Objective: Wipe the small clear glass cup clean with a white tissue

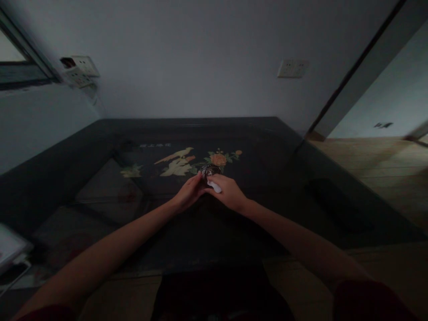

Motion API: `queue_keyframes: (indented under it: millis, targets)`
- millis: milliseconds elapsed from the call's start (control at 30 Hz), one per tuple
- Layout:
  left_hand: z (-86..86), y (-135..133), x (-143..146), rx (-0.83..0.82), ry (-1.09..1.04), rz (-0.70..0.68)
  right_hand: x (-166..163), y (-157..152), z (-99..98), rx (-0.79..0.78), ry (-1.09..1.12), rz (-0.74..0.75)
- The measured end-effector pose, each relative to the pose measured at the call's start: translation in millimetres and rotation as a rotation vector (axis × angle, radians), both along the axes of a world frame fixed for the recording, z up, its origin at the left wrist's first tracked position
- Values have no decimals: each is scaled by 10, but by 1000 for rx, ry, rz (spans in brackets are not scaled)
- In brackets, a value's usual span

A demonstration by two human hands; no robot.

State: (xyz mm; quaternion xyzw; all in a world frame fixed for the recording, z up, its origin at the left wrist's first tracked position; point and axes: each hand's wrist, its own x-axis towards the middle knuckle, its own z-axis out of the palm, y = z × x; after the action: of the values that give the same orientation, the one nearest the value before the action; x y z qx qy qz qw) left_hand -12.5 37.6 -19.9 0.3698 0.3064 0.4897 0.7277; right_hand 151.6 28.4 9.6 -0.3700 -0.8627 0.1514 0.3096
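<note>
Over the middle of the dark glass tabletop (200,240), my two hands meet around a small, shiny, round-rimmed object (210,168), possibly glass. Dim light hides its exact kind. My left hand (190,192) grips its left side with the fingers curled. A piece of white tissue or cloth (214,186) is pinched in my right hand (229,191), pressed against the near side of the shiny object. My fingers cover much of both things.
Printed birds and flowers (180,166) decorate the tabletop. A dark flat object (337,205) lies at the right. At the lower left edge sits a white box-like item (11,249) with a cable. Wall sockets (293,69) are behind, and a power adapter (78,76) hangs at left.
</note>
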Motion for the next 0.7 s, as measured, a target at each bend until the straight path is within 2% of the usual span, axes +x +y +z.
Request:
queue_keyframes:
  millis: [267, 367, 533, 700]
  targets:
    - [-9, 56, -25, -72, -86, -70, 78, 5, 121, 271, -492, 155]
    - [7, 62, -35, -104, -82, -68, 94, 17, 177, 335, -615, 179]
    - [-1, 83, -57, -119, -73, -80, 106, 31, 185, 319, -643, 197]
    - [12, 97, -60, -154, -70, -113, 72, -30, 133, 182, -535, 124]
